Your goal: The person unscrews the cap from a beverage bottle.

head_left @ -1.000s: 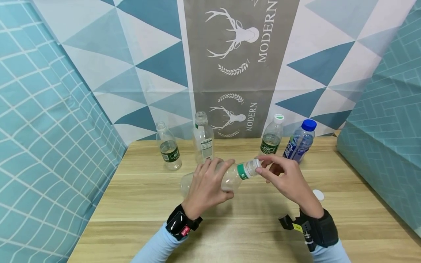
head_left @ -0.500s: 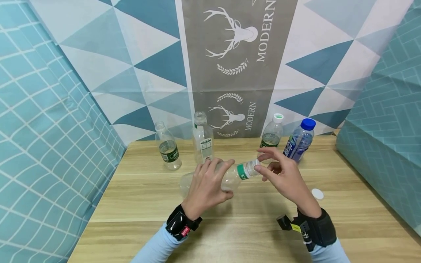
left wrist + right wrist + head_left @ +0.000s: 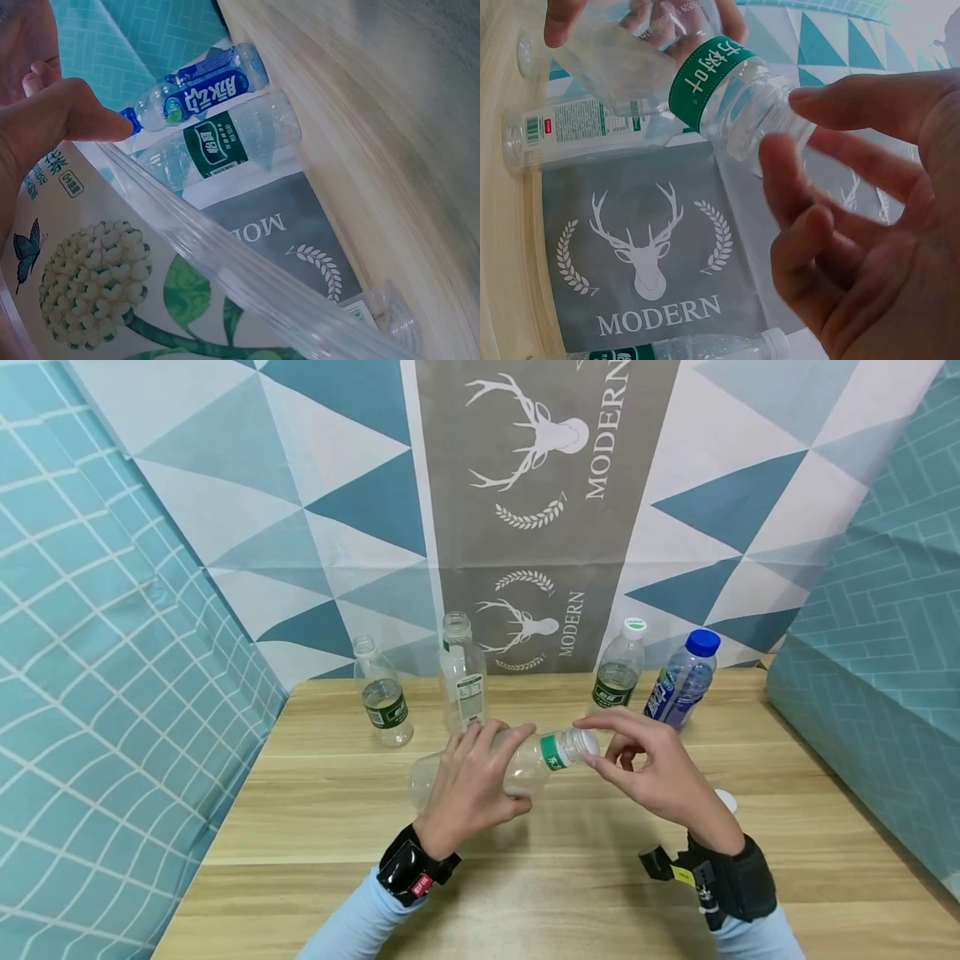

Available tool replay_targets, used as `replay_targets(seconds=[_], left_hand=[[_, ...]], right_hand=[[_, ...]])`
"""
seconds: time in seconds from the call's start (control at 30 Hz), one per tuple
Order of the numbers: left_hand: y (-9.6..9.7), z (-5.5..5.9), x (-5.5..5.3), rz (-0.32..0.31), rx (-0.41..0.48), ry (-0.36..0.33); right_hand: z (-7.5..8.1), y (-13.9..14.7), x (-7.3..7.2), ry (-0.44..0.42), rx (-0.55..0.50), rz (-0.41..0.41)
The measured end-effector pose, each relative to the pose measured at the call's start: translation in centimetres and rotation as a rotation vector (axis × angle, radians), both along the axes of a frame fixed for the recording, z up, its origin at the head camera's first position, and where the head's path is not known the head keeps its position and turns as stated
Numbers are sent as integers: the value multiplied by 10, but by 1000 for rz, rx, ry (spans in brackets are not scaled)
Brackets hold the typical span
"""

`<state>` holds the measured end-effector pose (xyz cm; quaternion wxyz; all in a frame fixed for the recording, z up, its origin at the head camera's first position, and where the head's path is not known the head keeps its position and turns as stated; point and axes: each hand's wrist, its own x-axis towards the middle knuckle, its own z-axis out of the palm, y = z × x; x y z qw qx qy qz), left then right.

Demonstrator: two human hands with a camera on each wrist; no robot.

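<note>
My left hand point(image 3: 474, 781) grips a large clear plastic bottle point(image 3: 528, 770) around its body, holding it on its side above the wooden table. A green band point(image 3: 705, 79) circles the shoulder, and the neck points right. White-flower print covers the label point(image 3: 97, 285) in the left wrist view. At the mouth, my right hand point(image 3: 656, 764) pinches the whitish cap point(image 3: 588, 742) between thumb and forefinger, the other fingers curled behind. Part of the bottle is hidden under the left hand.
Two uncapped clear bottles, one green-labelled point(image 3: 386, 702) and one taller point(image 3: 463, 672), stand at the back left. At the back right are a white-capped bottle point(image 3: 618, 668) and a blue-capped bottle point(image 3: 682, 681). A loose white cap point(image 3: 726, 799) lies beside the right wrist on the table point(image 3: 555, 893).
My right thumb and forefinger have shifted around the bottle mouth, and the right wrist has moved slightly right. The left hand and the bottle stay in place.
</note>
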<state>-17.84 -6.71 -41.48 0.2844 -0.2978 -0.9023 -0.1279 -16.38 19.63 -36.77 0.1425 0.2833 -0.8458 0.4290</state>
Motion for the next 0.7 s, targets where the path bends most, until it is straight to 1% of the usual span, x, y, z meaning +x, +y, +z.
replay_targets(seconds=[0.1,0.17,0.23,0.33,0.43,0.53,0.6,0.7], left_hand=[[1,0,0,-13,7,-19],[1,0,0,-19,21,-32],[2,0,0,-26,33,-37],[3,0,-1,-34,46,-37],[4,1,-1,-40,47,-36],[4,1,-2,-37,52,-41],[4,1,-2,-33,56,-45],[3,-1,0,-23,60,-52]], right_hand=[[-2,3,-1,39,-19,76],[-2,4,-1,48,-32,106],[0,5,-1,55,-35,112],[3,14,-1,74,-42,81],[5,31,3,99,-38,1],[5,55,7,96,18,-134],[-1,76,9,65,80,-244],[-18,113,11,-16,232,-416]])
